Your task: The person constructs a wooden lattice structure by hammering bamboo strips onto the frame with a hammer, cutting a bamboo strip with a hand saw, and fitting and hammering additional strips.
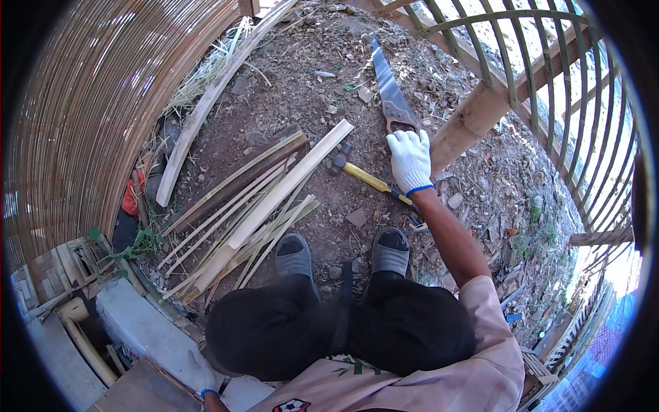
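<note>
My right hand (412, 159), in a white knit glove with a blue cuff, is closed round the wooden handle of a handsaw (391, 86). The blade points away from me over the dirt. A hammer (367, 177) with a yellow and black handle lies by that wrist, its head to the left. Low at the left, my gloved left hand (199, 374) rests on a pale slab (147, 329), fingers stretched out and apparently holding nothing. Between the hands lie a long pale wooden batten (292, 185) and several split bamboo strips (226, 206).
A woven bamboo wall (89, 130) curves along the left, with a long plank (206, 113) beside it. At the right stands a bamboo slat fence (522, 69) with a thick wooden post (467, 120). My sandalled feet (295, 255) are on stony dirt.
</note>
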### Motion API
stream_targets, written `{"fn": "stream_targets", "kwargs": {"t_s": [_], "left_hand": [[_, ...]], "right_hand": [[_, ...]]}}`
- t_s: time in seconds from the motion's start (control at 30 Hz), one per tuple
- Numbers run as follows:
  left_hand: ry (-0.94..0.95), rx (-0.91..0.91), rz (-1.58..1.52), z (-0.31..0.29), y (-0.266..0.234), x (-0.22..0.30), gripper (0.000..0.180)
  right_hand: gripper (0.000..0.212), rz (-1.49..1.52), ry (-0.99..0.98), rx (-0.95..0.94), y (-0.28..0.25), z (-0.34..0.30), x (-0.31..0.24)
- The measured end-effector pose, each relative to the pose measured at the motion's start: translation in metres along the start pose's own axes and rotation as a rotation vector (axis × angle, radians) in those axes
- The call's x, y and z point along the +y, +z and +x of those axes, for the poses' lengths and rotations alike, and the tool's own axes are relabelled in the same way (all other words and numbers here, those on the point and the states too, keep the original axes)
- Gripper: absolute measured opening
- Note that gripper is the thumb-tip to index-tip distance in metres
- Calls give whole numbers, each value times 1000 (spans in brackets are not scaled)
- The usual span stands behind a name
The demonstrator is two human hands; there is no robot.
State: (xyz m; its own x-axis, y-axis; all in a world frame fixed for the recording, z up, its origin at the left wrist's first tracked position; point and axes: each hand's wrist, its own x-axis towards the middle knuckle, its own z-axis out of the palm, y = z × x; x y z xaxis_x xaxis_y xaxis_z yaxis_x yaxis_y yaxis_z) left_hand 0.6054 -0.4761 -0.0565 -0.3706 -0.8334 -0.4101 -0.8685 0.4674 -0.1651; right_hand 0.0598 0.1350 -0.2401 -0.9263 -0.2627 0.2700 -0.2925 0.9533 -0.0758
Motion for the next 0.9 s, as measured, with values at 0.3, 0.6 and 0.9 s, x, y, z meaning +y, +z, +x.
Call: {"fn": "stream_targets", "kwargs": {"t_s": [0.3,0.6,0.9], "left_hand": [[673,289,-257,33,-89,257,47],[1795,-158,-204,-38,-62,568,25],[2318,67,295,-55,114,731,8]], "right_hand": [[22,366,413,-454,3,-64,-19],[25,382,96,-478,-38,-89,-19],[27,524,246,-630,-76,-172,-40]]}}
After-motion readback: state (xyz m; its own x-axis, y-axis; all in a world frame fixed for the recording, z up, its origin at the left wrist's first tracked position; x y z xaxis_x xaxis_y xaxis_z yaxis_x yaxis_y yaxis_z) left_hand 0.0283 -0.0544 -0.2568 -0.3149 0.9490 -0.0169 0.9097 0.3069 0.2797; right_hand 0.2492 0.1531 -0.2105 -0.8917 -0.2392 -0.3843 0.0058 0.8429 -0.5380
